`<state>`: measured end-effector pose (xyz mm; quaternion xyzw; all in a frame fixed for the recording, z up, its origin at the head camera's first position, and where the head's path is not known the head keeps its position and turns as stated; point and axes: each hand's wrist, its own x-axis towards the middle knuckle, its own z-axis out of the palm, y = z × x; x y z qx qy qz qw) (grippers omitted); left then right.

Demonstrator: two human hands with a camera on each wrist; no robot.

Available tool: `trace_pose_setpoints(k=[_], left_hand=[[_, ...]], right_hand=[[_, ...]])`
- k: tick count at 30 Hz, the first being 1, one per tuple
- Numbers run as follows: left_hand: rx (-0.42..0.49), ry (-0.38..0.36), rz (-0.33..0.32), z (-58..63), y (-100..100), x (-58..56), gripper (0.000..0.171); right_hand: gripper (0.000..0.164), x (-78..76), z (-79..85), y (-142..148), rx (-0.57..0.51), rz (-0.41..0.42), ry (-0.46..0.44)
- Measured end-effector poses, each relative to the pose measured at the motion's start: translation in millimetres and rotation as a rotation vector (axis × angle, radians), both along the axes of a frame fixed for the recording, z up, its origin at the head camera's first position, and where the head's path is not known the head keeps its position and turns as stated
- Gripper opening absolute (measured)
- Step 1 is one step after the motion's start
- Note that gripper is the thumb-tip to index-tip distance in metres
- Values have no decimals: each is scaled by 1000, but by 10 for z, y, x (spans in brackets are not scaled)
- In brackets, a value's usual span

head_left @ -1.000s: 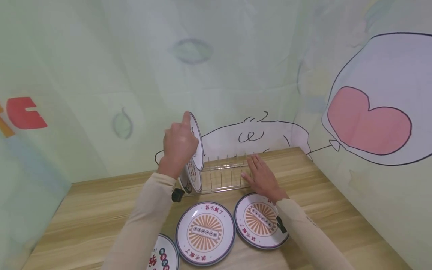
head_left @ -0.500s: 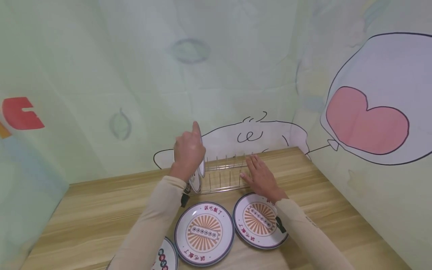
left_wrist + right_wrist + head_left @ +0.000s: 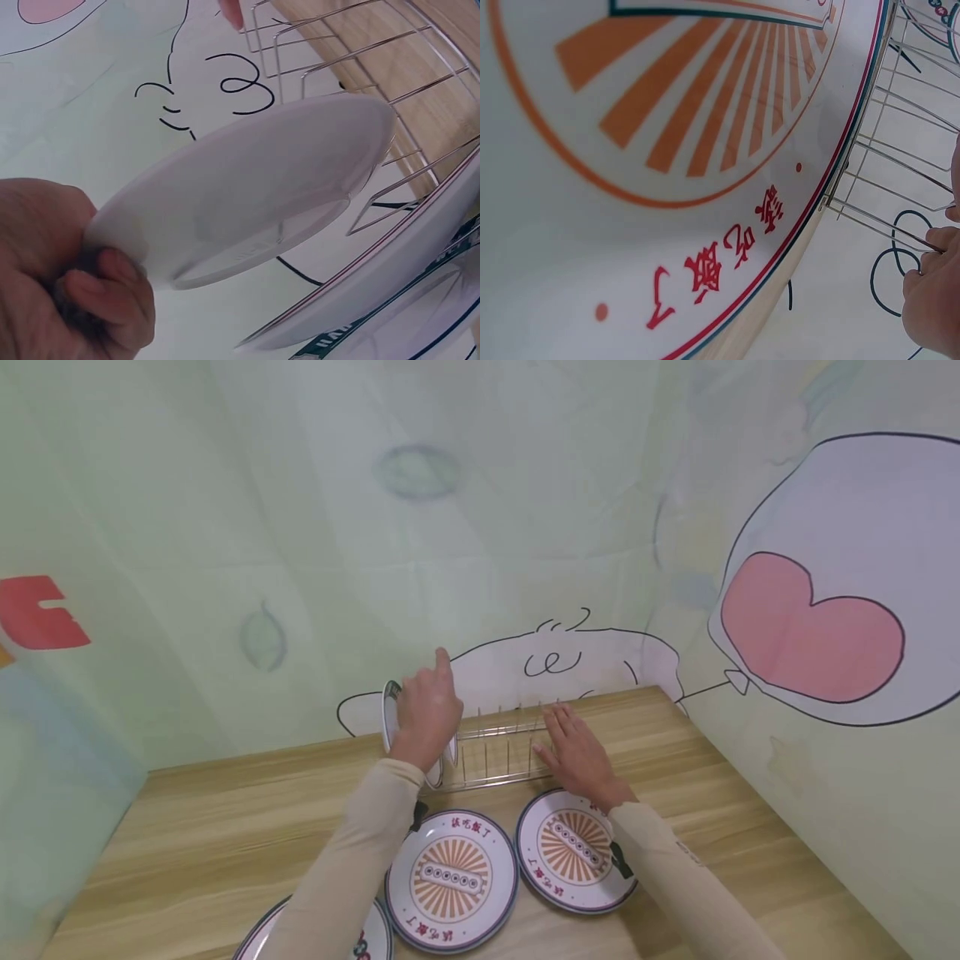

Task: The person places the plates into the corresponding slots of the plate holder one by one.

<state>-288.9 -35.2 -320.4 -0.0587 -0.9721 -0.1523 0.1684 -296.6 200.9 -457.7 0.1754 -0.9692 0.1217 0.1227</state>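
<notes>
In my left hand (image 3: 429, 714) is a white plate (image 3: 247, 180), gripped near its rim and tilted over the left part of a wire dish rack (image 3: 495, 768). The left wrist view shows its pale underside, with fingertips curled against the edge. Beside it in the rack another plate (image 3: 375, 277) stands on edge. Most of the held plate is hidden behind my hand in the head view. At the rack's right end rests my right hand (image 3: 581, 760), its fingers fairly straight and touching the wires, thumb apart.
Two sunburst-patterned plates, a middle plate (image 3: 450, 881) and a right plate (image 3: 573, 852), lie in front of the rack. Partly under my left forearm is another plate (image 3: 378, 935). A printed cloth backdrop (image 3: 300, 527) rises behind the wooden table (image 3: 225, 827).
My left hand has moved down and to the right, lowering the plate toward the rack. My right hand has stayed on the rack's end.
</notes>
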Motion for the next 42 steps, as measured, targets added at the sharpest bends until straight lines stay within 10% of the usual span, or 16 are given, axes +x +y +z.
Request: trace_pose_setpoints(k=[42], left_hand=[[-75,-57,36,-450,84,-147,67]], right_hand=[[66,-6,-16,-3,10,-12,1]])
